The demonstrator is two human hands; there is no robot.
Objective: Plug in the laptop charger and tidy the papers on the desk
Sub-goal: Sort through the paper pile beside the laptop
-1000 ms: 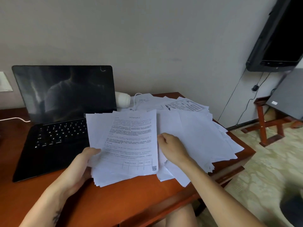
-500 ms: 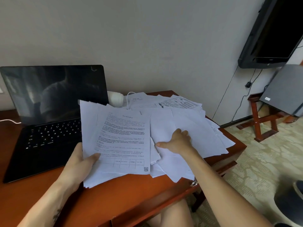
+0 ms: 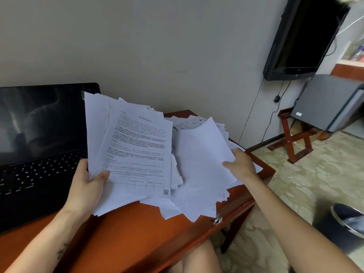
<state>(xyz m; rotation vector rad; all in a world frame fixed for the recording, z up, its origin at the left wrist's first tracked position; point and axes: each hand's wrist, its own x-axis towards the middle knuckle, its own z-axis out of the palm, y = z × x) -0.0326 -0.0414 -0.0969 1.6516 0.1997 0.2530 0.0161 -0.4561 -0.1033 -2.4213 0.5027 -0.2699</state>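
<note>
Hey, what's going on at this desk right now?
A person is sorting papers at a reddish-brown wooden desk. The left hand grips a raised stack of white printed sheets; the right hand pinches the edge of blank white sheets, curling up from the loose pile of white papers. An open black laptop with a dark screen sits at the left.

Likely a hotel room or similar lodging: flat television [image 3: 299,36] mounted on plain wall, grey box [image 3: 327,101] on red wooden stand [image 3: 291,138], patterned carpet [image 3: 305,184], black waste bin [image 3: 343,223], red-brown wooden surface [image 3: 134,233] carrying laptop [image 3: 35,174] and papers [image 3: 201,166].
</note>
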